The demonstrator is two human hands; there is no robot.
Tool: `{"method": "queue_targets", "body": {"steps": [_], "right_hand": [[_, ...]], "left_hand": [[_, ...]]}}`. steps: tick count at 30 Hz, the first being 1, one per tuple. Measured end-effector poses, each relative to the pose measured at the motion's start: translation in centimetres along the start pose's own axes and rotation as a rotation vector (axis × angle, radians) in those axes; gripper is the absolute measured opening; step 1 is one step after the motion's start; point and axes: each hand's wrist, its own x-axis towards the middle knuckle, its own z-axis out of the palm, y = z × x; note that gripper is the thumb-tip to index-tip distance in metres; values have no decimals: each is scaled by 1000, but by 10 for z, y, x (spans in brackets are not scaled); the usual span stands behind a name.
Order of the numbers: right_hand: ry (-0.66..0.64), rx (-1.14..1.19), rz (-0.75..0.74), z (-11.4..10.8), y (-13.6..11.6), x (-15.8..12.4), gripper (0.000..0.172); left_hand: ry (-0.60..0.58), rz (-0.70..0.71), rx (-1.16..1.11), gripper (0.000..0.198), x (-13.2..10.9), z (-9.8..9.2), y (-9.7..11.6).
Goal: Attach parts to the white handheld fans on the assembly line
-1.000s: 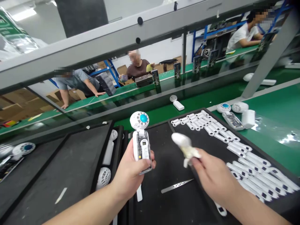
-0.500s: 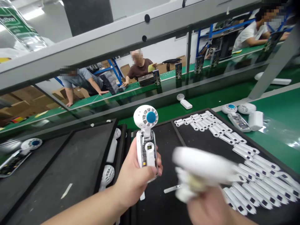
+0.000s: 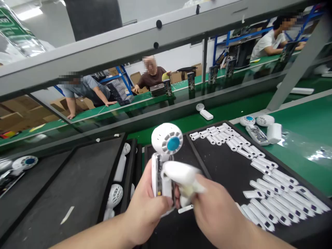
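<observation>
Fingers (image 3: 164,203) of your left hand (image 3: 144,216) curl round the handheld fan (image 3: 166,141); your right hand (image 3: 218,214) pinches a white shell (image 3: 180,174) against it.
Both sit above the black tray (image 3: 199,157); fan print unreadable.

Green workbench (image 3: 306,121) carrying a black tray (image 3: 220,169) of white plastic parts (image 3: 269,204)

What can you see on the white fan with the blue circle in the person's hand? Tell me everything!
The small white fan has a round head with slots around a shiny blue centre, and it looks like plastic. A short neck joins the head to a handle with a see-through side. The left hand grips the handle, holding the fan upright above a black tray. The right hand presses a white plastic piece against the handle, hiding much of it.
</observation>
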Motion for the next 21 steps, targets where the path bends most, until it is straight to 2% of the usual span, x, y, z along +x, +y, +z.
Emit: {"method": "queue_targets", "body": {"steps": [2,4,8,12,13,15,18,21], "right_hand": [[-58,-82,-81,-2,1,0,24],[-54,-85,-120,-4,1,0,20],[-112,-185,-67,-5,-1,1,21],[-24,-309,-210,-16,19,-12,23],[-5,-381,-188,-20,30,-18,22],[-59,-563,-33,-28,54,-29,20],[-286,-768,207,-34,83,-41,18],[-471,-838,362,-31,90,-40,19]], "left_hand": [[4,-1,6,49,1,0,0],[20,5,12,45,1,-1,-1],[6,-15,-23,39,4,-6,-5],[3,-32,-64,39,8,-12,-3],[4,-26,-51,44,9,-12,0],[-3,-33,-23,51,9,-12,4],[8,-82,-69,43,9,-10,5],[86,-134,-101,43,10,-8,1]]}}
